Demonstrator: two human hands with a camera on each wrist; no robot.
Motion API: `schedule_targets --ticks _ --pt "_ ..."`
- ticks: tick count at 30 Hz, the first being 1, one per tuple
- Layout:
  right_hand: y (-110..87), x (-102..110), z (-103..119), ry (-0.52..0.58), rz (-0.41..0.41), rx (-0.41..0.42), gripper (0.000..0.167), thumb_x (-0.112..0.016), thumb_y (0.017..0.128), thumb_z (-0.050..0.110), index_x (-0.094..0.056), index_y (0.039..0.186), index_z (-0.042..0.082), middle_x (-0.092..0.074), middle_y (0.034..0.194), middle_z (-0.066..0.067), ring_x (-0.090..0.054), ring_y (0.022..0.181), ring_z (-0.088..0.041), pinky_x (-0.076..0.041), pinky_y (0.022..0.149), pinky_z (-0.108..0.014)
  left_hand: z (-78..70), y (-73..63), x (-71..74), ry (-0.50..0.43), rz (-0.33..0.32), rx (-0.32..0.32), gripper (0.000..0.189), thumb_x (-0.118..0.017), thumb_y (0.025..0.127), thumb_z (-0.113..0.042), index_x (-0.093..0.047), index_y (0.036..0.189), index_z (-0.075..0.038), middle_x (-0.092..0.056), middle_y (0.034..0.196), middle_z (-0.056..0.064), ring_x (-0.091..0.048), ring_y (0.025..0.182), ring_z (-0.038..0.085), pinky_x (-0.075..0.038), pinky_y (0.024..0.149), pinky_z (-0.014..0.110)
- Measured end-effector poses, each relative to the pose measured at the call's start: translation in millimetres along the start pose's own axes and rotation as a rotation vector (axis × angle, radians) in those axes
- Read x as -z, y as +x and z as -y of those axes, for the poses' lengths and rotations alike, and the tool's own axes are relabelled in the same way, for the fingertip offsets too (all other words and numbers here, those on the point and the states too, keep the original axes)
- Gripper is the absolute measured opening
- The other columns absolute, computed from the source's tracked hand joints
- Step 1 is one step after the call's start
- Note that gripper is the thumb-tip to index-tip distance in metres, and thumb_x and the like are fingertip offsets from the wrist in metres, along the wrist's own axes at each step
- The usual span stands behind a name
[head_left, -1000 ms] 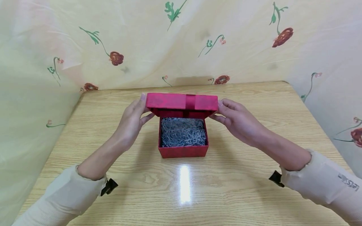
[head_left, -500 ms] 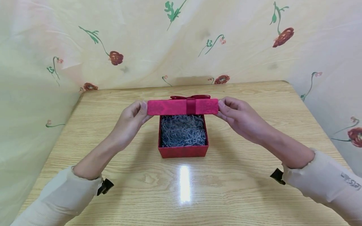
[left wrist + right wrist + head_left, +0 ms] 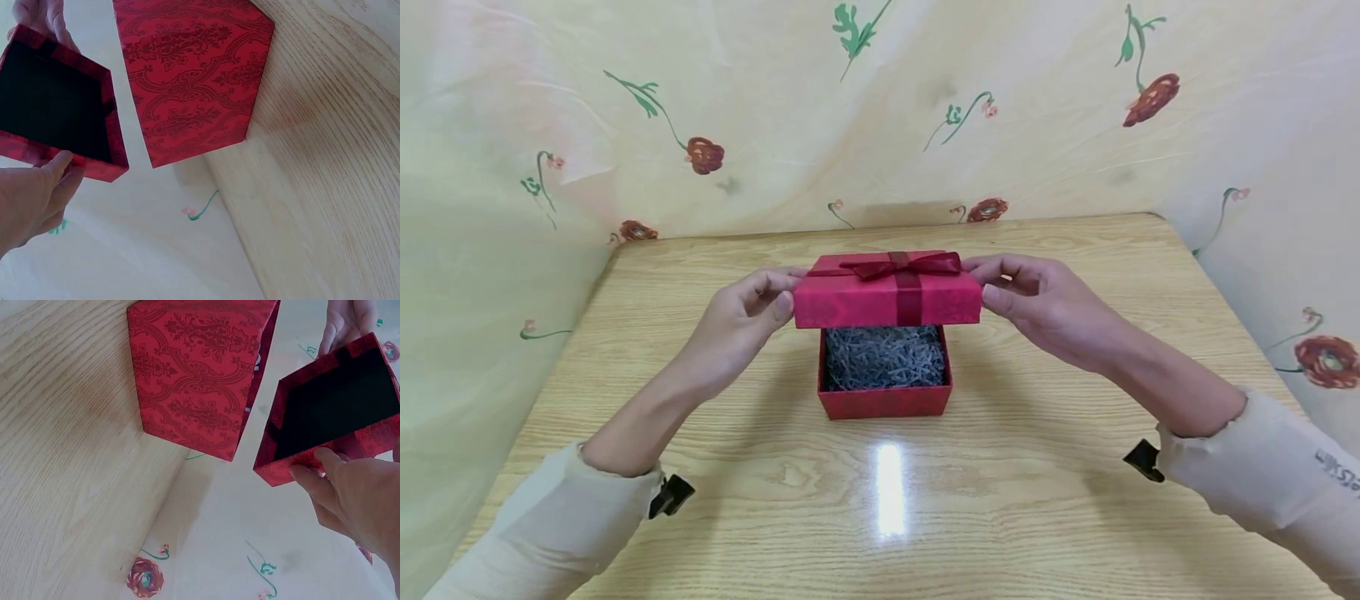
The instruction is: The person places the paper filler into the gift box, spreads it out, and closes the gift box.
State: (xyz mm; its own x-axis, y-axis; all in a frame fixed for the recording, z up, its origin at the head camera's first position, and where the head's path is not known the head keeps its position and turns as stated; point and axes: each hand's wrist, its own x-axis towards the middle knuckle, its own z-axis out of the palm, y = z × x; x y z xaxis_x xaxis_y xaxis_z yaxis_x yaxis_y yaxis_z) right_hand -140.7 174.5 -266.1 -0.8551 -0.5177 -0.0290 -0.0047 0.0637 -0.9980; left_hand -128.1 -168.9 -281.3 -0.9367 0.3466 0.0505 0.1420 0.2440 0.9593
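Note:
Above the table hangs a red box lid (image 3: 850, 302) with a dark red ribbon bow (image 3: 906, 266) on top. My left hand (image 3: 730, 321) grips its left end and my right hand (image 3: 1051, 304) its right end. Below the lid stands a red gift box (image 3: 885, 404), filled with grey shredded paper (image 3: 883, 354); the lid hides its far part. Both wrist views show the lid's dark inside (image 3: 53, 100) and a gap between lid and box. Patterned red walls of the box (image 3: 194, 375) show in the right wrist view.
The box stands on a light wooden table (image 3: 760, 517). A pale cloth with printed flowers (image 3: 775, 125) hangs behind and at both sides. Black clips (image 3: 672, 496) sit at the sleeve cuffs.
The lid has tipped from showing its underside to lying nearly level, so its bow and top now show. Its front edge has come lower and nearer. The box has not moved.

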Motion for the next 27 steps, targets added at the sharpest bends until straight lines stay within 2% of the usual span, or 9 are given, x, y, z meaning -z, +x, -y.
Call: schedule_targets --ticks 9,12,16,27 --pt "0.0 4.9 -0.9 -0.139 -0.013 0.012 0.025 -0.06 0.095 0.008 -0.057 0.116 -0.006 -0.041 0.142 -0.011 -0.042 0.132 -0.023 -0.047 0.096 -0.022 2.4 -0.8 3.7 -0.036 0.025 -0.047 0.038 -0.063 0.094 -0.013 -0.054 0.128 0.002 -0.046 0.143 0.004 -0.044 0.132 0.018 -0.045 0.098 0.021" --pt "0.5 6.8 -4.0 -0.123 0.031 0.042 0.027 -0.059 0.094 0.003 -0.055 0.118 -0.008 -0.038 0.144 -0.013 -0.04 0.134 -0.025 -0.046 0.097 -0.024 3.3 -2.0 4.3 -0.068 0.038 -0.054 0.039 -0.065 0.092 -0.009 -0.054 0.127 0.002 -0.046 0.143 0.004 -0.047 0.131 0.022 -0.046 0.098 0.024" --pt "1.4 8.1 -7.6 -0.1 0.077 0.077 0.028 -0.059 0.093 -0.002 -0.053 0.119 -0.009 -0.034 0.146 -0.016 -0.037 0.136 -0.03 -0.045 0.098 -0.026 3.7 -4.1 4.4 -0.158 0.064 -0.058 0.041 -0.066 0.089 -0.003 -0.052 0.126 0.007 -0.044 0.144 0.008 -0.048 0.129 0.028 -0.047 0.097 0.029" --pt "0.7 6.2 -6.7 -0.15 0.043 0.077 0.028 -0.063 0.089 -0.004 -0.054 0.115 -0.01 -0.036 0.147 -0.015 -0.039 0.135 -0.034 -0.044 0.098 -0.026 2.4 -5.8 3.7 -0.245 0.097 -0.102 0.039 -0.068 0.085 0.007 -0.05 0.119 0.013 -0.04 0.143 0.014 -0.043 0.133 0.028 -0.042 0.102 0.033"
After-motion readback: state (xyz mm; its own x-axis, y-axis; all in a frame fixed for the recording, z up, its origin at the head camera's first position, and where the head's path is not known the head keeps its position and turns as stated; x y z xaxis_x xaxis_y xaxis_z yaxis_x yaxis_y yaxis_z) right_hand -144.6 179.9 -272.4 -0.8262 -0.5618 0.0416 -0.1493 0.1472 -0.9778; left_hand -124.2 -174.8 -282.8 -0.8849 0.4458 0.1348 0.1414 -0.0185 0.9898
